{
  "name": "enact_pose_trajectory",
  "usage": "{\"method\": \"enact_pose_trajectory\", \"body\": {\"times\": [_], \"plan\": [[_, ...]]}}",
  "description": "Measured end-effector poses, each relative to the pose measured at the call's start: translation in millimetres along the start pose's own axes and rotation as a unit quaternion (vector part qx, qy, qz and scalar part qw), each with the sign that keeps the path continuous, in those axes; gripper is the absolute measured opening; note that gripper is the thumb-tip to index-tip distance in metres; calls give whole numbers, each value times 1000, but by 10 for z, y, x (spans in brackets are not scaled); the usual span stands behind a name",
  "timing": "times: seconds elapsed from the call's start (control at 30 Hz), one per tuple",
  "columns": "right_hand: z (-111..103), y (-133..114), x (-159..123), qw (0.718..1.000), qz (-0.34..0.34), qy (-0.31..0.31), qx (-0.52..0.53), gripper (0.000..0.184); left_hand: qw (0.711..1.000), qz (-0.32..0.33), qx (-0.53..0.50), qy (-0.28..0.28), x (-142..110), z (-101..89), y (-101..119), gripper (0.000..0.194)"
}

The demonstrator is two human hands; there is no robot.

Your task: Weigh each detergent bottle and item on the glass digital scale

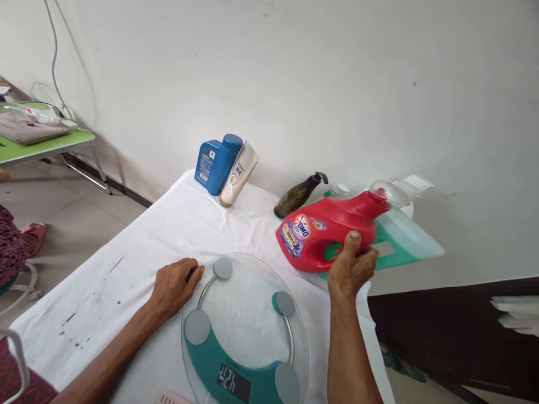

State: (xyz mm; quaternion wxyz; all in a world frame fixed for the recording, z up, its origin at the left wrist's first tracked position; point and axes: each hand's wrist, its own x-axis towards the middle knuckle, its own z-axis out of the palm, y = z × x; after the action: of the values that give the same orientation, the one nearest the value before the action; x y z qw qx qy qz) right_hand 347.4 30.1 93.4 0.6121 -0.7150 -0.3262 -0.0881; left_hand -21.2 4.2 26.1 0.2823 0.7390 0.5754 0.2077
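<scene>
R hand (351,268) is wrapped round the handle of the red jug (326,233), thumb up over the top of the grip, so the jug hangs tilted w/ its clear cap (389,193) pointing up-right and its base low-left; it looks lifted off the table (138,252), just right of the scale (246,331), though contact at the base can't be ruled out. L hand (177,283) lies knuckles-up on the white cloth, fingers loosely curled, holding nothing, fingertips touching or nearly touching the scale's glass rim, prob. to steady it. The scale sits flat at the near edge, display facing the person so digits read from here; 4 grey pads on the glass. Behind the jug lies a green jug (404,238) on its side, partly hidden. A dark pump bottle (297,196) leans back toward the wall, and a blue bottle (217,163) w/ a beige tube (238,174) propped against it stands further left, all well apart from the scale, keeping the glass free.
</scene>
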Motion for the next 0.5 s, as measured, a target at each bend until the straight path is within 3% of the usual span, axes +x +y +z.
{"method": "enact_pose_trajectory", "body": {"times": [0.07, 0.1, 0.17, 0.2, 0.3, 0.4, 0.5], "plan": [[-51, -204, -97, 984, -125, 99, -84, 65, 1000, 5, -1, 1, -2, 10, -9, 41], [-32, -330, -160, 972, -186, 112, -86, 63, 1000, 7, -1, 2, -2, 14, -13, 41], [130, -599, -300, 963, -261, 48, -37, 55, 1000, 9, -1, 4, 0, 18, -17, 41], [279, -724, -368, 965, -260, -27, 5, 51, 1000, 8, -1, 4, 1, 17, -18, 41], [933, -999, -518, 958, -148, -220, 106, 55, 1000, 6, -3, 2, 6, 10, -16, 41], [1644, -1110, -582, 951, -35, -286, 108, 65, 1000, 3, -9, -5, 8, 10, -16, 41], [2121, -1133, -632, 947, 5, -315, 70, 49, 1000, 4, -12, -9, 9, 24, -22, 40]]}}
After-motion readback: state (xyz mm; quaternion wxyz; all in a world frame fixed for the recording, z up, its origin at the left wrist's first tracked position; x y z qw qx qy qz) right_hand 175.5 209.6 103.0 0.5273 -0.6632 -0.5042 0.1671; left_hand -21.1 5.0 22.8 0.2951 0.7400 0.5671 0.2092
